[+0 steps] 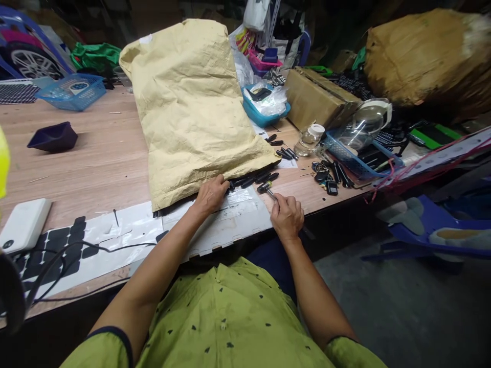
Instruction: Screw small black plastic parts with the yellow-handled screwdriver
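My right hand (287, 217) is closed around a small hammer (271, 194) with a metal shaft and a dark, partly yellow head. The hammer's head is over the front part of the table, beside several black handle-like pieces (249, 180). My left hand (212, 196) lies at the lower edge of a large tan paper sack (192, 107), with its fingers bent by the end of one black piece. What those fingers grip, if anything, is hidden. Beneath my left wrist is a white board (230, 225) along the table's front edge.
A white power bank (25, 225) and black stickers on a sheet (57, 248) lie left, with cables. Farther back are a dark tray (52, 137) and a blue basket (72, 92). To the right are keys (326, 179), a jar (310, 139) and a cardboard box (314, 99).
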`<state>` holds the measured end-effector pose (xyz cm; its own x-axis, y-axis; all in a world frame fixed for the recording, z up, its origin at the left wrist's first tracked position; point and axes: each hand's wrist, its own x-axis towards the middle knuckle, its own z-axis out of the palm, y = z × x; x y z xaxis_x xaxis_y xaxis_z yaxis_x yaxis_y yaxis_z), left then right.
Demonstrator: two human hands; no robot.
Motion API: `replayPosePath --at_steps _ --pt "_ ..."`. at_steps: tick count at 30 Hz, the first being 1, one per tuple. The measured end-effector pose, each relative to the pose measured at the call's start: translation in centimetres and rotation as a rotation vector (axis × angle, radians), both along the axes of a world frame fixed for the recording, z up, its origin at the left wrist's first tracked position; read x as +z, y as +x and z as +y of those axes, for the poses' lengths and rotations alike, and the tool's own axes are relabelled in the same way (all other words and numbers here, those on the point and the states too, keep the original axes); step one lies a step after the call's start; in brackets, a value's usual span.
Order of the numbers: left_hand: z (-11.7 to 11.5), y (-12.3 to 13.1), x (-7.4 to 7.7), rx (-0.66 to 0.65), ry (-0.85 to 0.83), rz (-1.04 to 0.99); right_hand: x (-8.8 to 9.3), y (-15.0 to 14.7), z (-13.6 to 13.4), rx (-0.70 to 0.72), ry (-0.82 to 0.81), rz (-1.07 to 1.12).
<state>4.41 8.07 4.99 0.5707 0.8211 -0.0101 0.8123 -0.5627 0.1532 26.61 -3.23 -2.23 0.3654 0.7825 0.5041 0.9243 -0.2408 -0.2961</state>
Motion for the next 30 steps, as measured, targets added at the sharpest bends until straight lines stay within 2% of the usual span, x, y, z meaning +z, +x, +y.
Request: replayPosePath --at_steps 5,8,11,15,19,24,30 --pt "-0.7 0.4 0.4 -0.174 -0.004 -0.004 0.1 -0.1 0.0 0.005 -0.013 -0.001" --pt "-2.2 -0.2 -0.3 -0.199 -0.052 -0.060 0.1 0.0 0.0 -0.008 -0.027 -0.012" --pt "-3.9 -1.7 -1.2 -0.148 -0.087 -0.161 0.1 0.0 0.0 -0.017 -0.032 -0.033" --pt "-6.1 -4.3 -2.4 -0.016 -0.152 -0.344 0.0 0.1 0.0 -0.033 -0.030 -0.067" --pt "-7.6 -5.9 -3.6 0.080 -0.180 -0.470 -0.1 0.3 0.0 -0.040 -0.015 -0.087" --pt "-8.0 -6.3 -4.7 0.145 -0.164 -0.572 0.1 1.3 -0.1 0.002 -0.011 -0.067" --pt "-7.9 -5.5 -4.8 0.175 -0.168 -0.600 1.2 1.4 -1.3 0.187 0.002 0.081"
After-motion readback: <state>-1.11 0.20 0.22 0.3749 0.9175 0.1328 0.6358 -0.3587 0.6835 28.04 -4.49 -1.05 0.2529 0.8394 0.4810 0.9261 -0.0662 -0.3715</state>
